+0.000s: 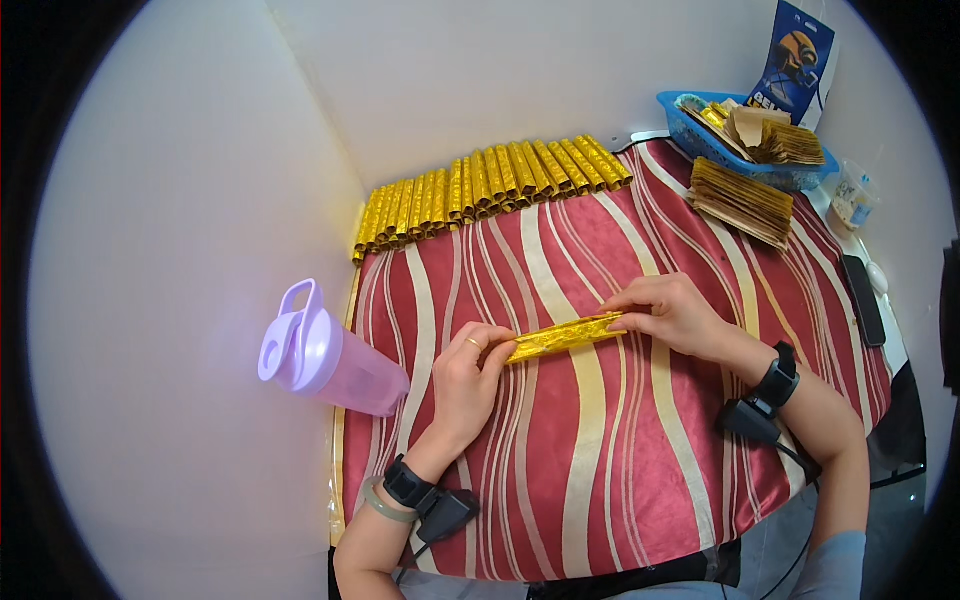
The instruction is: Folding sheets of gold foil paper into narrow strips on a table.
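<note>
A strip of shiny gold foil paper (pixel 565 338), folded long and narrow, stretches between my two hands above the striped cloth. My left hand (pixel 468 378) pinches its left end between thumb and fingers. At the other end, my right hand (pixel 668 312) grips the strip between thumb and forefinger. Along the far edge of the table lies a stacked row of gold foil paper rolls (pixel 490 185), several of them with hollow ends facing me. A stack of flat gold and brown paper sheets (pixel 742 203) rests at the far right.
A red, cream-striped cloth (pixel 640 480) covers the table. Left of my left hand stands a purple bottle (pixel 335 360). A blue basket (pixel 690 132) with papers and a dark blue packet (pixel 795 62) sits at the back right, near a clear cup (pixel 853 195) and black phone (pixel 863 300).
</note>
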Available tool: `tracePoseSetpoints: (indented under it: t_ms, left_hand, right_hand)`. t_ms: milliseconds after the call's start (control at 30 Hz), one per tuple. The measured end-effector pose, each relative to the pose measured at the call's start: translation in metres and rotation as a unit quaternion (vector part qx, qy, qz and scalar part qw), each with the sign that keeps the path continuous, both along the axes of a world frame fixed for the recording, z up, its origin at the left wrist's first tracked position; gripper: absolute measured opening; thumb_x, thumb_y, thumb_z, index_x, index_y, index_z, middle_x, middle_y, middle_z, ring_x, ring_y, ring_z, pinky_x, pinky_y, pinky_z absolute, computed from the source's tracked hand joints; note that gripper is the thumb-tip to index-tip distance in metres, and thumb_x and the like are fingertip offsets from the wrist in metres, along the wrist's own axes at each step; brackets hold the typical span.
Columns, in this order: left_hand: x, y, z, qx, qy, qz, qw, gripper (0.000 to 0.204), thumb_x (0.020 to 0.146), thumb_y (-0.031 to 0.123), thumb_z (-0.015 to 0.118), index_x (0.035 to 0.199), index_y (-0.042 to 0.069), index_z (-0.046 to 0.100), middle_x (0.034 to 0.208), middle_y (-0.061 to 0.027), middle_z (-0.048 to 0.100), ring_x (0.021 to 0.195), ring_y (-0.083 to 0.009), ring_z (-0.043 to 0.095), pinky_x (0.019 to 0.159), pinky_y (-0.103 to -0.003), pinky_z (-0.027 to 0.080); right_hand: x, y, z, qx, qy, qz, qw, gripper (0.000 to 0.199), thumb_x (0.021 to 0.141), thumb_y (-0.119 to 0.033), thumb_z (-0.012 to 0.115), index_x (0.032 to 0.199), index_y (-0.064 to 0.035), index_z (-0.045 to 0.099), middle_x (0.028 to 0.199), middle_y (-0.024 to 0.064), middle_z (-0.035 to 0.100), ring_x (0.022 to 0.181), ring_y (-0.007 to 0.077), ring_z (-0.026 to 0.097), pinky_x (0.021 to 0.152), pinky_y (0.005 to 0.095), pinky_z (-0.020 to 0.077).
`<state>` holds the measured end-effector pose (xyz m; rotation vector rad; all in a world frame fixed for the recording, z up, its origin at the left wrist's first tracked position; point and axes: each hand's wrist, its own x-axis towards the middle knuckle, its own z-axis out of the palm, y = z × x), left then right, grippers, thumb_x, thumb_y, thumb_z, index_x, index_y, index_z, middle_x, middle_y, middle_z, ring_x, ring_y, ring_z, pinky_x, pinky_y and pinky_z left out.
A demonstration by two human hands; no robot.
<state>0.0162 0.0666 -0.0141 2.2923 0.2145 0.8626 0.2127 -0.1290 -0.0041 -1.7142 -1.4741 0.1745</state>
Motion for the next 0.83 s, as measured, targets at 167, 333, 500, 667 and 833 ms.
tracePoseSetpoints:
  t_ms: [167,333,500,667,833]
  left_hand:
    - [-0.001,0.001,0.001,-0.004,0.014,-0.010,1.000,0.013,0.083,0.001,0.066,0.095,-0.002,0.068,0.088,-0.0117,0.065,0.077,-0.0235,0.065,0.068,-0.031,0.051]
    - [-0.004,0.002,0.004,0.007,0.022,-0.042,0.999,0.014,0.083,-0.001,0.066,0.096,-0.003,0.070,0.088,-0.0103,0.065,0.080,-0.0190,0.064,0.071,-0.028,0.050]
    - [-0.006,0.001,0.009,0.014,0.026,-0.092,0.995,0.018,0.081,0.000,0.068,0.099,-0.001,0.071,0.087,-0.0098,0.065,0.081,-0.0181,0.063,0.071,-0.028,0.049]
    - [-0.007,0.004,0.003,-0.010,0.019,-0.075,0.997,0.017,0.078,0.001,0.072,0.095,0.001,0.072,0.081,-0.0093,0.064,0.077,-0.0197,0.063,0.066,-0.029,0.049]
    - [-0.008,0.003,0.003,-0.057,0.032,-0.057,0.996,0.016,0.079,0.001,0.071,0.095,0.001,0.073,0.082,-0.0099,0.066,0.075,-0.0182,0.064,0.065,-0.029,0.049]
  right_hand:
    - [0.000,-0.002,0.001,-0.006,-0.006,-0.006,1.000,0.017,0.081,-0.012,0.071,0.097,-0.0038,0.071,0.085,0.0109,0.069,0.075,0.0241,0.066,0.067,0.0328,0.0511]
    - [0.004,-0.002,-0.004,0.030,-0.023,0.001,0.999,0.014,0.081,-0.010,0.071,0.093,-0.0031,0.071,0.082,0.0100,0.068,0.073,0.0233,0.065,0.066,0.0323,0.0504]
    - [0.008,-0.004,-0.004,0.077,-0.031,0.010,0.996,0.011,0.080,-0.006,0.071,0.090,-0.0029,0.071,0.081,0.0091,0.067,0.074,0.0223,0.064,0.065,0.0314,0.0499]
    - [0.008,-0.005,-0.002,0.078,-0.022,0.025,0.996,0.011,0.080,-0.006,0.071,0.091,-0.0036,0.071,0.082,0.0091,0.067,0.075,0.0225,0.064,0.065,0.0311,0.0499]
    - [0.012,-0.007,-0.002,0.055,-0.020,0.043,0.997,0.013,0.081,-0.006,0.070,0.094,-0.0058,0.072,0.084,0.0093,0.068,0.077,0.0222,0.066,0.066,0.0300,0.0507]
